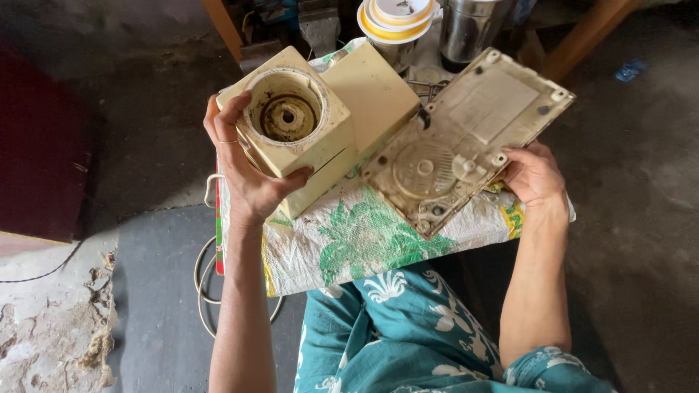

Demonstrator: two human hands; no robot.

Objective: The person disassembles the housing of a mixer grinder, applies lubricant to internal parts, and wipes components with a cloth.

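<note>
The dark concrete floor (641, 182) fills most of your view, with a cracked pale patch at 8 o'clock and a dark red block at 9 o'clock. Over your lap lies a woven sack (349, 244), white with a green leaf print, and below it, at 6 o'clock, your teal floral garment (408, 335) shows. On the sack, just above centre, rests the cream appliance housing (342, 120), a boxy mixer body turned so that its round, grimy socket faces up at you. Your left hand (244, 164) is wrapped around the socket end at 10 o'clock, thumb over the near face and fingers curled round the far side, firmly grasping it. To its right, at 2 o'clock, you hold the dusty base plate (466, 142), a flat rectangular panel tilted up off the sack, its near corner just beside the housing and its round vent grille towards you. Your right hand (535, 175) grips that plate at its right edge, at 3 o'clock, fingers tucked behind it and thumb on the rim. At 12 o'clock, beyond the sack, stand a steel jar (470, 29) and a stack of white lids with yellow rims (397, 16), close together. A white cord (204, 280) loops on the floor at 7 o'clock, partly under the sack.
</note>
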